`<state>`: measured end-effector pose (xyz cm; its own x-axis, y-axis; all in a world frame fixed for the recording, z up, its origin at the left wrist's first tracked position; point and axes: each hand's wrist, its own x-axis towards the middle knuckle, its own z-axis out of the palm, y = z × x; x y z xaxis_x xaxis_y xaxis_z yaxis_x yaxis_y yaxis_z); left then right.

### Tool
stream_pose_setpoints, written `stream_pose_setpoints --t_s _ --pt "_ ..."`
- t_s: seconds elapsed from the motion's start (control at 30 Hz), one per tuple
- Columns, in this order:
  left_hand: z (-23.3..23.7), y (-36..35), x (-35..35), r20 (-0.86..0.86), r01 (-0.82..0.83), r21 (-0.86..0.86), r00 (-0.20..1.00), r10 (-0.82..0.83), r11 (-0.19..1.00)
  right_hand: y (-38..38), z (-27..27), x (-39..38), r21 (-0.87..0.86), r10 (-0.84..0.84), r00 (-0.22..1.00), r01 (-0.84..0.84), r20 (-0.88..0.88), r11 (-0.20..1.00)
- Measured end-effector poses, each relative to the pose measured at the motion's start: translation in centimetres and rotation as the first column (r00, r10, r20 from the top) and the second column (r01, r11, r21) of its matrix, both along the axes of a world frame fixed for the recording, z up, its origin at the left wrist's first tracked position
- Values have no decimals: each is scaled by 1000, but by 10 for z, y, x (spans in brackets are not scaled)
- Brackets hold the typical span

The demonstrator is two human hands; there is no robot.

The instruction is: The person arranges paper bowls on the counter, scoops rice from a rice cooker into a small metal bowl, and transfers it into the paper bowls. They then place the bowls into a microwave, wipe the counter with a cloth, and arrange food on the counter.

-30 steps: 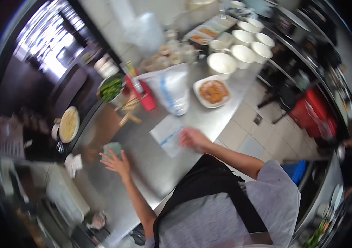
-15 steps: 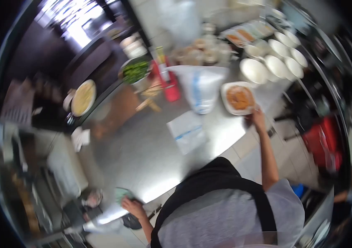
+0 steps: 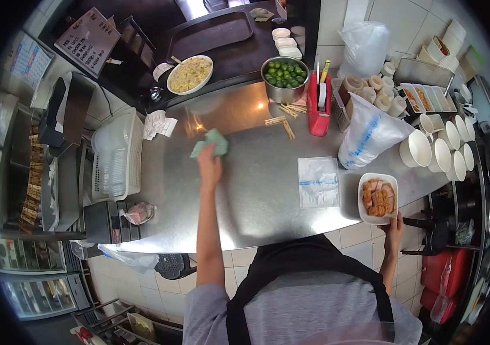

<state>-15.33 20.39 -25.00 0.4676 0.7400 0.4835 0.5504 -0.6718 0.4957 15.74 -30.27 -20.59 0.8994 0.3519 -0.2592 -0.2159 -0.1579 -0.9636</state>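
My left hand (image 3: 210, 162) is stretched forward over the steel counter (image 3: 250, 190), closed on a pale green cloth (image 3: 212, 144) that lies against the metal. At the counter's near right edge, my right hand (image 3: 393, 229) grips the lower rim of a white square bowl (image 3: 362, 202). Sliced browned meat (image 3: 380, 197) fills the bowl. Left of the bowl lies a flat clear plastic bag (image 3: 318, 183) with a blue stripe. A larger stack of such bags (image 3: 368, 132) stands just behind the bowl.
Several white paper bowls (image 3: 415, 149) stand at right. Beyond are a red tape dispenser (image 3: 318, 106), wooden clothespins (image 3: 288, 127) and a metal pot of green limes (image 3: 284, 80). A plate of yellow food (image 3: 190, 75) sits on the back ledge. A white basket of plastic lids (image 3: 133, 155) stands left.
My left hand has carried the cloth from the near left edge forward across the counter. The right hand still grips the bowl at the right. The view has turned.
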Motion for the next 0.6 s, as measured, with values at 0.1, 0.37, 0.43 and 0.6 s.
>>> stream_pose_setpoints --t_s 0.1,0.37,0.43,0.6 --pt "0 -31 15 -258 -32 16 965 35 999 21 18 -26 4 61 998 -61 -29 998" --pt "19 -224 -166 -436 82 -336 870 -233 938 145 52 -66 90 384 922 -379 -46 921" --pt "19 -231 -211 -525 -52 -395 832 -179 917 190 52 -63 155 465 884 -451 -60 879" --pt "85 -156 -205 -303 -272 -192 930 206 943 319 77 -52 283 599 800 -577 11 766"
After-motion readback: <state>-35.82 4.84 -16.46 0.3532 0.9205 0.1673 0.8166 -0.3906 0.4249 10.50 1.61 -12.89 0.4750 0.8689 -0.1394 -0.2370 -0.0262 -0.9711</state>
